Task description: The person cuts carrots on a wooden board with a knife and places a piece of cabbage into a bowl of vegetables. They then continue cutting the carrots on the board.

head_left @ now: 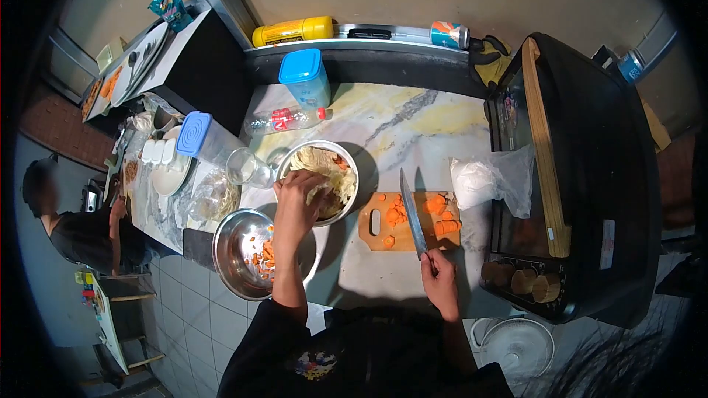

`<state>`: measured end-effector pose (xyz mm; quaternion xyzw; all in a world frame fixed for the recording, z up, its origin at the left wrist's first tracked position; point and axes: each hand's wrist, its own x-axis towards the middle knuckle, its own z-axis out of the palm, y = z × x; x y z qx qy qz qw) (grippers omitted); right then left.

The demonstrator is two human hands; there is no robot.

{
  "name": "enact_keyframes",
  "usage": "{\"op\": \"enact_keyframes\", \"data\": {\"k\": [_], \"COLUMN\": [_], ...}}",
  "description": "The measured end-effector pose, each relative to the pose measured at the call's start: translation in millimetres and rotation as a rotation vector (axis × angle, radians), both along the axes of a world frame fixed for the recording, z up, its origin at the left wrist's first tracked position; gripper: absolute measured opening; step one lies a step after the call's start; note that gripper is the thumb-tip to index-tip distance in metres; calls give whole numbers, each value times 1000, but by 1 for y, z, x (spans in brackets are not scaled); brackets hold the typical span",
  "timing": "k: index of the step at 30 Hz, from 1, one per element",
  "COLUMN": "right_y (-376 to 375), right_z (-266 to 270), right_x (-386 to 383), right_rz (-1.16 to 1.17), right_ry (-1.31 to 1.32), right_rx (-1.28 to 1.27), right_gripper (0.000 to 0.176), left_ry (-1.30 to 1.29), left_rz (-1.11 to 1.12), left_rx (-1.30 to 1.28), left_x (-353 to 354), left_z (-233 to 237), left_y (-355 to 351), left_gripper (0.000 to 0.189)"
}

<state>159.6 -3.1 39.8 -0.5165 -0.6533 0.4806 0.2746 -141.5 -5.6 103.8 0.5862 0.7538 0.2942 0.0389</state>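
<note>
My right hand (440,280) is wrapped round the handle of a long kitchen knife (413,214), its blade slanting up and away over the cutting board. Sliced and chopped carrot (446,227) lies on the orange-brown cutting board (375,242). Over the near left side of a white bowl (354,195), my left hand (299,195) has its fingers curled on pale cabbage (324,162); the fingertips are partly hidden. A bit of orange shows among the leaves. Left of my forearm, a steel bowl (228,254) contains small carrot pieces (263,256).
A black oven (590,177) stands on the right, beside a bag of white powder (479,180). Behind the bowls are a plastic bottle (284,120), a blue-lidded container (304,77) and a clear cup (247,168). Another person (81,214) works at far left.
</note>
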Motion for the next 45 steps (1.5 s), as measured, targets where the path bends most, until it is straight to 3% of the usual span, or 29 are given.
{"op": "enact_keyframes", "data": {"k": [7,11,18,28,32,34,39,45], "right_y": [-1,-1,-1,0,-1,-1,-1,-2], "right_z": [-5,0,-1,6,1,2,3,-1], "right_x": [1,1,5,7,10,9,7,5], "right_rz": [12,8,-12,-5,-5,-15,-15,5], "right_ry": [-12,-32,-27,-33,-47,-27,-33,-26], "right_rx": [-2,2,1,5,34,27,19,18], "right_gripper": [20,20,19,17,17,16,16,16], "left_ry": [5,126,88,89,-79,-252,-465,-767], "left_rz": [-95,-60,-98,-110,-94,22,153,130], "left_rx": [-44,-119,-123,-90,12,169,211,323], "left_x": [11,16,9,14,2,-4,-17,-21], "left_z": [14,-5,-10,-8,2,-1,0,-5], "left_y": [7,19,24,26,22,18,11,8], "left_gripper": [20,26,35,27,26,22,25,28]}}
